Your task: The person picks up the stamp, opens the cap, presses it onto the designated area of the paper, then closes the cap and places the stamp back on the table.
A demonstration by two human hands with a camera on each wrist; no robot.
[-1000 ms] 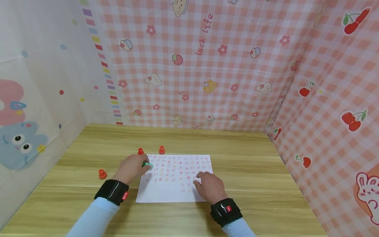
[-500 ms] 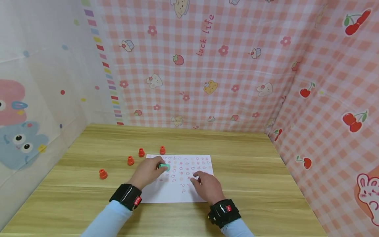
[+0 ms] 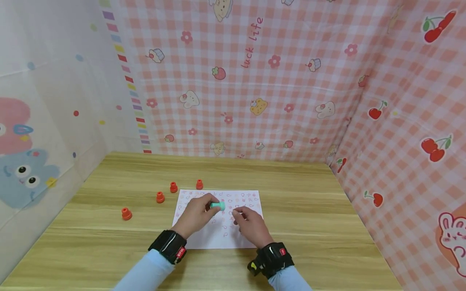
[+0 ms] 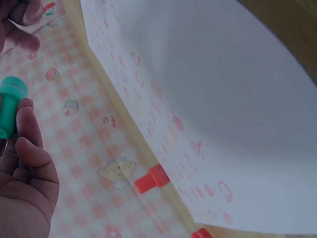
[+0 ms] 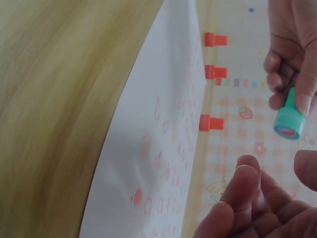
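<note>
A small green stamp (image 3: 217, 206) is pinched between the thumb and fingers of the left hand (image 3: 196, 213), lifted above the sheet of paper; the right wrist view shows a reddish patch on its wide end. Just beside it is the right hand (image 3: 253, 226), its fingers loosely bent and parted from the thumb, apart from the stamp. Below both hands, the white paper (image 3: 209, 240) carries rows of small pink and reddish marks, some ringed outlines and some filled, with a plain strip along the edge nearest the person. Four red stamps (image 3: 160, 197) stand upright around its far left corner, one near the far edge and the others farther left. All rest on a wood-grained tabletop (image 3: 320, 214). Each wrist wears a black band (image 3: 168, 245) beyond a light-blue sleeve (image 3: 145, 273). Behind hangs a pink checked cloth (image 3: 236, 97) printed with strawberries, cupcakes and flowers.
</note>
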